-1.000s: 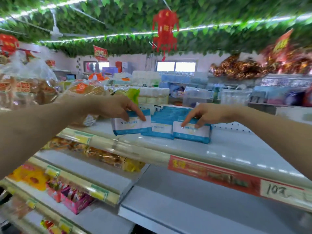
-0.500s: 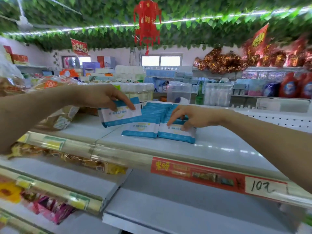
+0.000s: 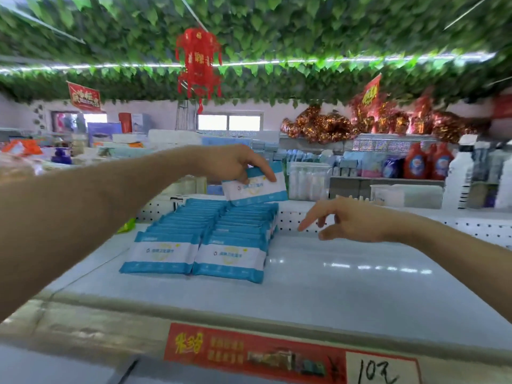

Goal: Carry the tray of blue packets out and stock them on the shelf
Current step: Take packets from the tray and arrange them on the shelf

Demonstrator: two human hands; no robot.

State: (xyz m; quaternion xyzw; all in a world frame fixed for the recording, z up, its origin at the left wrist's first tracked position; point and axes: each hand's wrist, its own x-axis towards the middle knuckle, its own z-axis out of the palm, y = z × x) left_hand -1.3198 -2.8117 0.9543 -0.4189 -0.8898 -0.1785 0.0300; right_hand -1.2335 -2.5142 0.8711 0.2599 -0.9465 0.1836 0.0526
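Blue packets (image 3: 210,239): stocked in two rows on the white shelf (image 3: 346,286), their front print too blurred to be read. One packet (image 3: 255,187) is pinched in the left hand (image 3: 230,164) above the back of the rows. The right hand (image 3: 349,223) is held just right of the rows, fingers loosely spread, nothing grasped. In front of the rows a red price strip (image 3: 249,353) is fixed, its white tag (image 3: 379,372) handwritten "10". Red detergent bottles (image 3: 415,162) are ranged beyond the rows, to the right.

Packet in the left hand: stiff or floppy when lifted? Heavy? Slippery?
Probably light: the left hand holds the packet up by a pinch at its top edge alone. Likely fairly stiff: it hangs flat, with no visible sag or fold. Possibly slick: the wrapper looks like smooth printed film, so a light pinch might slip.
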